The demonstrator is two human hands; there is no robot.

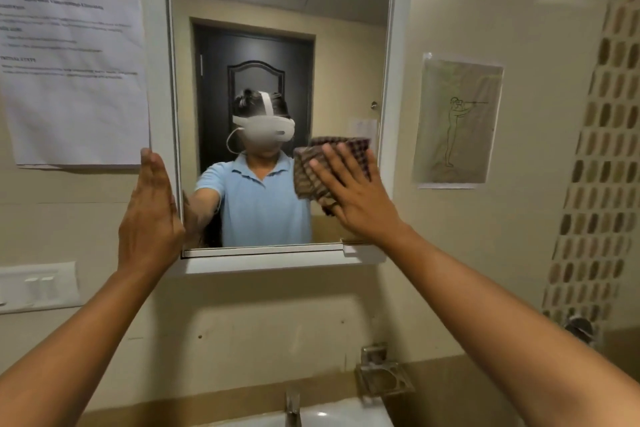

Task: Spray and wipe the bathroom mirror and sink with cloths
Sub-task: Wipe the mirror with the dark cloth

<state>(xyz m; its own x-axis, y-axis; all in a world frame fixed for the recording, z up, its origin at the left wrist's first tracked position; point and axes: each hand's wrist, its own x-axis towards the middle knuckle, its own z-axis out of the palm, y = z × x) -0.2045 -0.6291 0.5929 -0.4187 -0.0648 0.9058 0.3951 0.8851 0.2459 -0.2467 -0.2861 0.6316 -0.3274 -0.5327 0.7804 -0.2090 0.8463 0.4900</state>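
The white-framed mirror [277,10] hangs on the wall straight ahead. My right hand [356,194] lies flat with straight fingers on a brown checked cloth [313,172], pressing it against the glass near the mirror's lower right corner. My left hand [150,211] is held edge-on with straight fingers against the mirror's left frame, near its lower corner. The white sink [346,416] and its metal tap [292,407] show at the bottom edge. No spray bottle is in view.
A printed sheet [72,69] is stuck to the wall left of the mirror and a laminated drawing [457,121] to its right. A switch plate [38,286] sits low left. A metal soap holder [382,376] is mounted above the sink.
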